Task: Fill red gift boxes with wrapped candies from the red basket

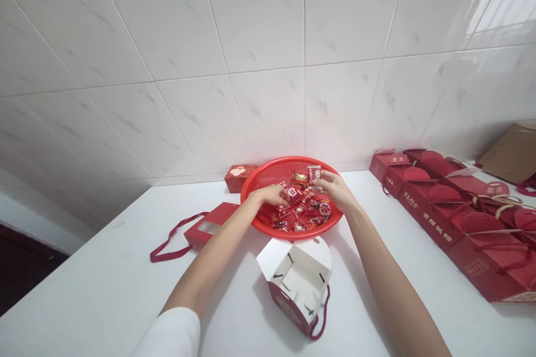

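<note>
A red plastic basket (pixel 272 169) holds a pile of wrapped candies (pixel 299 211), mostly red. Over the basket's left side, my left hand (pixel 273 195) has its fingers curled in at the pile, closed against a red wrapped candy (pixel 294 195) with a white flower print. Whether that candy is lifted cannot be seen. At the right side, my right hand (pixel 335 188) pinches a red-and-white candy packet (pixel 314 174) between thumb and fingers, raised near the far rim. Between my forearms stands an open gift box (pixel 305 274), white inside, with a dark red cord handle.
Left of the basket lies a red box (pixel 207 228) with a ribbon handle (pixel 167 257). A small red box (pixel 238 177) stands behind it near the tiled wall (pixel 268 111). Rows of red gift boxes (pixel 435 223) line the right side, with a cardboard box (pixel 511 150) beyond.
</note>
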The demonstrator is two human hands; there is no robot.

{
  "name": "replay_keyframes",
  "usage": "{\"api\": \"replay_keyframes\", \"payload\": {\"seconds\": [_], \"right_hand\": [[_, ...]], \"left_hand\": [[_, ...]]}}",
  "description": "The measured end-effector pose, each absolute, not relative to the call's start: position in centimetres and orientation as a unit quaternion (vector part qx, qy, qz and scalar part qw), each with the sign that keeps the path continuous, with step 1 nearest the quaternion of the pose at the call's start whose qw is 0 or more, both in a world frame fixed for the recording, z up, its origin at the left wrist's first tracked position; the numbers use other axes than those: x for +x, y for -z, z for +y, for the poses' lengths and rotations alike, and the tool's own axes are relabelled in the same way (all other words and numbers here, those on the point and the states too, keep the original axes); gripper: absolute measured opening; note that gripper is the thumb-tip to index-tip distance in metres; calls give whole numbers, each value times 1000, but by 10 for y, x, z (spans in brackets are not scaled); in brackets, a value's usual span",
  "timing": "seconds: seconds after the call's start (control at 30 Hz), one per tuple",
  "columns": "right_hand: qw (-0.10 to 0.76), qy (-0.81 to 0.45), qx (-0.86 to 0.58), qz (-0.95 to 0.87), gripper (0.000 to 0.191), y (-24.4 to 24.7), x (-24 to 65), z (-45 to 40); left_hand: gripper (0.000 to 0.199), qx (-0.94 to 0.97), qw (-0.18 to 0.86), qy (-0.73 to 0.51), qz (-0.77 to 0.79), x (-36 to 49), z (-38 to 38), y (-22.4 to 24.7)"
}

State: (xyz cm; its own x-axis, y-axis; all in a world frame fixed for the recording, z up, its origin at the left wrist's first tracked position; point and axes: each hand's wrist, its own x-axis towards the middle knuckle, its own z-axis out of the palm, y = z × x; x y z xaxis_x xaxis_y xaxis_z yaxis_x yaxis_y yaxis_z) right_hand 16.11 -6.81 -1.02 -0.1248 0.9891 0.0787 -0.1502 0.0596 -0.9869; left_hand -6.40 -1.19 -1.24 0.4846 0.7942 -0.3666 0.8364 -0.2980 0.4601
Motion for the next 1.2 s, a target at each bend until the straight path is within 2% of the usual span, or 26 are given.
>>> {"api": "replay_keyframes", "payload": {"seconds": [0.1,0.23,0.3,0.47,0.6,0.9,1.07,1.2], "right_hand": [[518,-545,-412,-514,33,9,161,-69],[517,-540,-418,-517,31,9,160,-71],[517,-538,-418,-518,30,9,160,-71],[515,-534,-415,-526,27,10,159,-70],[514,-530,-415,-531,27,11,159,-68],[527,-530,-406,-526,26,12,158,-69],[554,-530,-393,-508,26,14,159,-65],[574,-531,-382,-493,27,15,160,-61]], "left_hand": [[31,802,306,87,506,-60,-18,8],[61,807,313,132,483,-49,-30,4],[67,822,326,151,443,-42,-35,4],[52,841,381,181,340,-28,-47,2],[42,813,433,176,348,-24,-46,3],[36,765,531,169,323,-28,-38,23],[36,778,521,49,346,-37,-31,9],[39,745,502,-196,394,-48,-20,-1]]}}
